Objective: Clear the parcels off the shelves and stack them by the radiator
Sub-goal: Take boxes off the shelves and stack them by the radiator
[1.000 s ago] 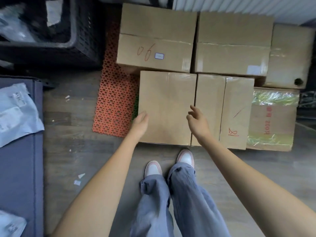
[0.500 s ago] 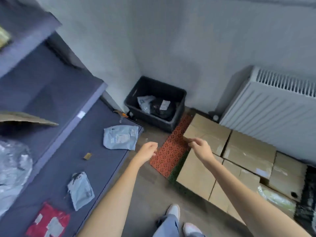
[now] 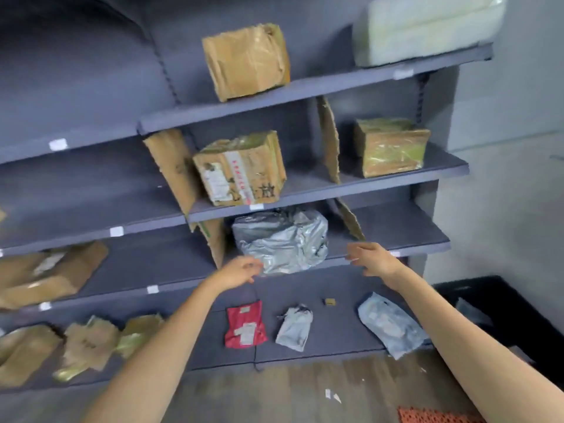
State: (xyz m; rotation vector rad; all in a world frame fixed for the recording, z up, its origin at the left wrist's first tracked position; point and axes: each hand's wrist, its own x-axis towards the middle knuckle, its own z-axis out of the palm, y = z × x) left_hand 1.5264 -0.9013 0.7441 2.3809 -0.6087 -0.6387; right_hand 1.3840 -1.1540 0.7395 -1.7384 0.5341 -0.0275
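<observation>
At your far left, a flattened brown cardboard parcel (image 3: pixel 45 273) lies tilted on the third shelf down, and below it, on the lowest shelf, a few crumpled tan and yellowish padded mailers (image 3: pixel 88 346) sit in a loose overlapping row. Moving right along that lowest shelf you see a red mailer bag (image 3: pixel 245 325) with white labels, a small grey mailer bag (image 3: pixel 294 328) just beside it, and a larger pale blue-grey mailer bag (image 3: pixel 390 325) lying aslant near the shelf's right end. In the middle of the dark grey shelving unit (image 3: pixel 308 85), a taped brown box (image 3: pixel 246 61) stands on the top shelf, a scuffed box with a white label and red printing (image 3: pixel 240 169) sits on the shelf under it between torn cardboard dividers, and a bulky silver-grey plastic-wrapped parcel (image 3: pixel 282 241) rests on the shelf below that, at its front edge. Your left hand (image 3: pixel 239 271) hovers at the lower left corner of that silver parcel, fingers loosely curled and half open, holding nothing; motion blur hides whether the fingertips touch the wrap. Your right hand (image 3: pixel 374 261) is to the parcel's right, near but apart from it, fingers partly spread and relaxed, empty, in front of the shelf edge. Further right, a yellow-taped box (image 3: pixel 392 146) sits on the second shelf, and a large pale wrapped bundle (image 3: pixel 427 25) fills the top shelf's right end.
</observation>
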